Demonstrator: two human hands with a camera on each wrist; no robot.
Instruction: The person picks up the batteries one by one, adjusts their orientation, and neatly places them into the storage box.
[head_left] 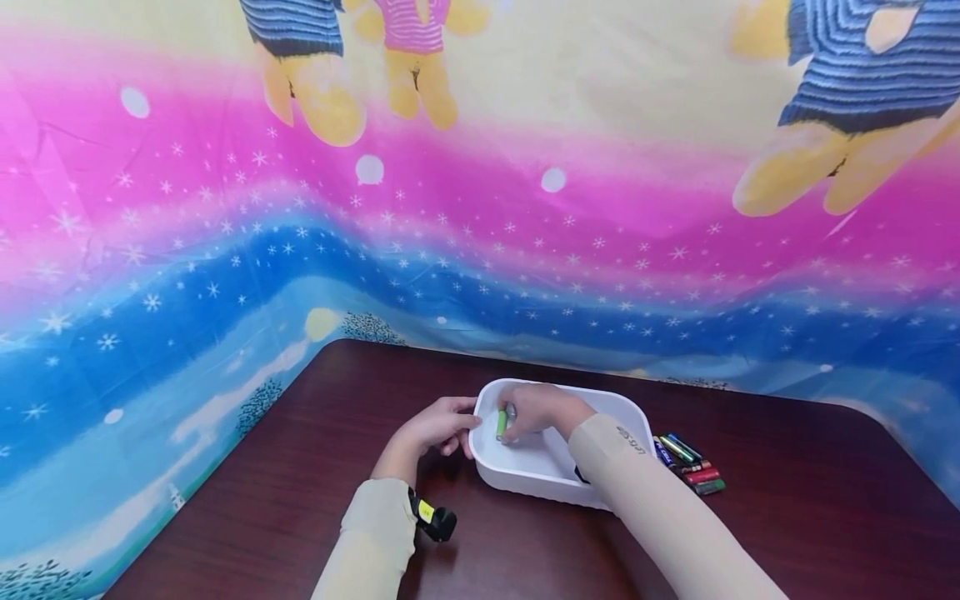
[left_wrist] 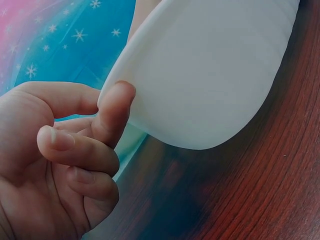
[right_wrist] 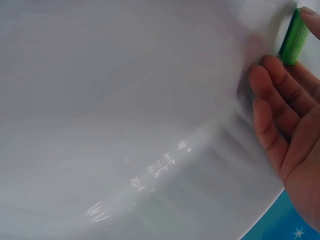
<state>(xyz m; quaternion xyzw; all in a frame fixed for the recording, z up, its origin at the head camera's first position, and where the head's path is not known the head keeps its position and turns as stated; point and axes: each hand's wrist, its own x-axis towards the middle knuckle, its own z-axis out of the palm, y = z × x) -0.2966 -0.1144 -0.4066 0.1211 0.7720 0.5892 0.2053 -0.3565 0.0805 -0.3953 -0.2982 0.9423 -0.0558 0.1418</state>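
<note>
A white plastic tub (head_left: 525,483) stands on the dark table, seen from outside in the left wrist view as a smooth wall (left_wrist: 215,75). At the tub's left end, my left hand (head_left: 433,425) pinches the rim between thumb and forefinger; the other fingers (left_wrist: 85,155) curl loosely below. My right hand (head_left: 538,408) reaches inside the tub toward its left end. Between its thumb and a finger it holds a green battery (head_left: 501,424) near the tub's floor, also visible in the right wrist view (right_wrist: 295,37). Its remaining fingers are slightly bent beside the wall.
Several loose batteries (head_left: 702,476) in red, green, blue and other colours lie in a group on the table, right of the tub. A printed cloth (head_left: 480,250) with snowflakes hangs behind the table (head_left: 300,500) and at its left side.
</note>
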